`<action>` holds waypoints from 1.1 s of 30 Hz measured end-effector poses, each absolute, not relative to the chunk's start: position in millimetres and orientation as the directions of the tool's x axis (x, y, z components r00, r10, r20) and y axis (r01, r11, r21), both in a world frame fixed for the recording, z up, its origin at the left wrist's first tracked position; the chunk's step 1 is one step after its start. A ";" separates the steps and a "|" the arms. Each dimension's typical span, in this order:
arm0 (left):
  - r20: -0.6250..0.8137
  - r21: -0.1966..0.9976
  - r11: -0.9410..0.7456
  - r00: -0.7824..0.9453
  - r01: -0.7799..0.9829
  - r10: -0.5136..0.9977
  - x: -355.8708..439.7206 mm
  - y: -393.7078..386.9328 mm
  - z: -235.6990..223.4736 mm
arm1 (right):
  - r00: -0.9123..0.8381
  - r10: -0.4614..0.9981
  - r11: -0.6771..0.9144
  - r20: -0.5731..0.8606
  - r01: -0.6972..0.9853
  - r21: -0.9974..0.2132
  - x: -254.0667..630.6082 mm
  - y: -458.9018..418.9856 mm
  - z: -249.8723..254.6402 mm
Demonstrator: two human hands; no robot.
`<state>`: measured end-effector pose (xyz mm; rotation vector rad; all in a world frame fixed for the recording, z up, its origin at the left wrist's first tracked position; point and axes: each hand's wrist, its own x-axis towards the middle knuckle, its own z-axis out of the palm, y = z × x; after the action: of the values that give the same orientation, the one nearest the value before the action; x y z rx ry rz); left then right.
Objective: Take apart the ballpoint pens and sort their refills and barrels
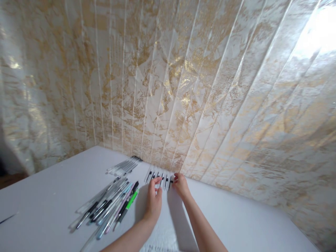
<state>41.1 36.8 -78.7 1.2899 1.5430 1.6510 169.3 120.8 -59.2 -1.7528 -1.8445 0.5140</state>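
Note:
A row of small clear pieces with black parts, which look like pen caps (158,176), lies near the table's back edge. My left hand (153,201) rests at the front of this row, its curved index finger and thumb apart and close to the pieces. At the row's right end is my right hand (181,184), its fingers bent loosely around the last piece; nothing gripped shows in it. Whether either hand presses on the pieces is too small to tell. To the left lies a pile of pens (107,206), including a green and black pen (131,200).
Behind the pile, several clear tubes with black ends (124,166) lie side by side. A thin dark object (7,218) is at the white table's (44,196) far left. The wall behind is covered with shiny gold and white sheeting (157,87).

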 end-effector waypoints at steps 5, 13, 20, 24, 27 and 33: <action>0.286 0.953 -0.211 -0.405 0.218 0.869 41.7 38.2 -80.5 | -0.018 0.990 0.104 0.143 0.772 -0.626 167.3 118.0 -59.8; 0.289 0.951 -0.211 -0.399 0.227 0.870 41.0 37.4 -79.2 | -0.028 0.991 0.109 0.134 0.750 -0.652 166.3 116.5 -61.2; 0.281 0.953 -0.205 -0.398 0.223 0.874 41.1 35.9 -76.4 | -0.013 0.984 0.125 0.176 0.751 -0.648 167.8 112.2 -60.1; 0.284 0.953 -0.212 -0.400 0.215 0.871 41.0 36.0 -76.1 | 0.006 0.983 0.111 0.183 0.773 -0.625 168.8 108.2 -58.7; 0.287 0.953 -0.218 -0.410 0.209 0.865 41.3 36.8 -76.7 | 0.008 0.983 0.103 0.181 0.797 -0.595 168.1 107.1 -57.7; 0.297 0.952 -0.233 -0.412 0.198 0.862 41.6 37.7 -79.8 | 0.024 0.984 0.075 0.176 0.841 -0.535 164.0 111.4 -60.9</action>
<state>41.6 37.7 -79.8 1.2785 1.5124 1.6932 164.0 111.4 -60.9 -1.8029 -1.8550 0.3703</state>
